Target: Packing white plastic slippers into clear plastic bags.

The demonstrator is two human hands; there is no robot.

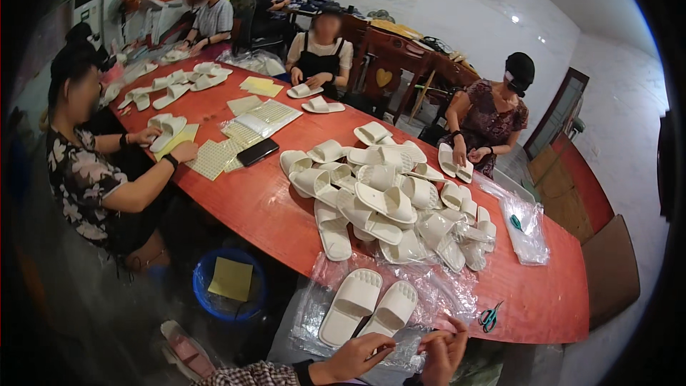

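Observation:
A pair of white slippers (366,306) lies side by side on clear plastic bags (314,318) at the near edge of the table. Just below the right slipper of the pair, my left hand (357,357) has its fingertips pinched together; whatever they hold is too small to make out. Beside it, to the right, my right hand (443,354) is raised over the plastic with some fingers stretched out and apart. No object shows in it. Beyond the pair rises a big loose pile of white slippers (386,196), some of them wrapped in clear plastic.
Teal-handled scissors (489,318) lie right of my hands on the red table (236,204). A phone (258,151) and sticker sheets (214,159) are farther left. A blue bucket (202,293) stands on the floor. Several people handle slippers around the table, including one person (100,164) at left.

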